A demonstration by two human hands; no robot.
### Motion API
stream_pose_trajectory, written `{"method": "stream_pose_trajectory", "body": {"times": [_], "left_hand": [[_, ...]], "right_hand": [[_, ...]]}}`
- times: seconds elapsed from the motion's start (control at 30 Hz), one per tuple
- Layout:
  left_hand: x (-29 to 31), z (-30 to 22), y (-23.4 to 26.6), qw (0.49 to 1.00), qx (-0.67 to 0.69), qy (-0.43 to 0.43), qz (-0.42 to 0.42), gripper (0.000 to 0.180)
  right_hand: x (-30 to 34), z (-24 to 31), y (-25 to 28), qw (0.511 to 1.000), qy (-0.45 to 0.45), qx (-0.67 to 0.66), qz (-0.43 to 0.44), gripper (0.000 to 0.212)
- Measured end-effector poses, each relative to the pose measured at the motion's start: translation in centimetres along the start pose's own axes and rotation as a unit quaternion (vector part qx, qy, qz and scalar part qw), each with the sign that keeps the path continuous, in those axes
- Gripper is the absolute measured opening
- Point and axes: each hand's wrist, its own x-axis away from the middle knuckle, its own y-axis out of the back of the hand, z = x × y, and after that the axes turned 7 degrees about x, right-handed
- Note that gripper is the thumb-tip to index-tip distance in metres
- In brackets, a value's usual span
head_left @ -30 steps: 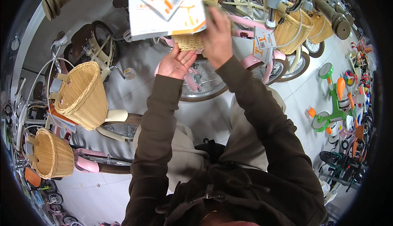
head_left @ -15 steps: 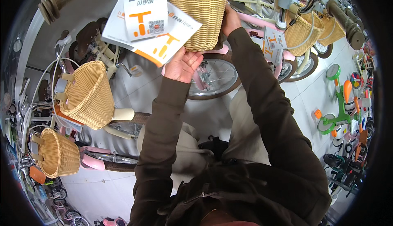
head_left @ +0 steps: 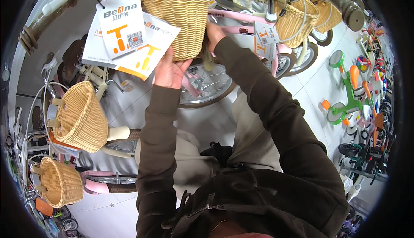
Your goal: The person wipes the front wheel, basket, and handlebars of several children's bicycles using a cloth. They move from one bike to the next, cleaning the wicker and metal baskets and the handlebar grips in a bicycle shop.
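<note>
The left hand (head_left: pixel 171 70) rests loosely open against the bottom of the wicker basket (head_left: pixel 183 20), the right hand (head_left: pixel 214 35) is at its right side (fingertips hidden, grip impossible to tell), paper tags (head_left: pixel 123 31) overlap its left, and a bicycle wheel (head_left: pixel 215 82) sits below it.

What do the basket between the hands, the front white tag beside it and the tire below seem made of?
Basket: woven wicker, or plastic made to look like it; pale strands cross in an even weave.
Tag: probably card with a smooth printed face; it looks thin, flat and crisp-edged.
Tire: likely matt brown rubber; a dull band around the spokes.
</note>
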Motion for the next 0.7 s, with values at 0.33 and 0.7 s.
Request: {"method": "stream_pose_trajectory", "body": {"times": [0.33, 0.7], "left_hand": [[0.9, -0.5, -0.5, 0.999, -0.004, 0.008, -0.038, 0.058], [0.7, 3.1, -0.9, 0.996, 0.028, -0.078, -0.019, 0.046]], "right_hand": [[1.8, -2.9, 0.1, 0.999, 0.009, -0.020, 0.042, 0.042], [9.4, -2.6, 0.7, 0.975, -0.065, -0.066, 0.202, 0.040]]}}
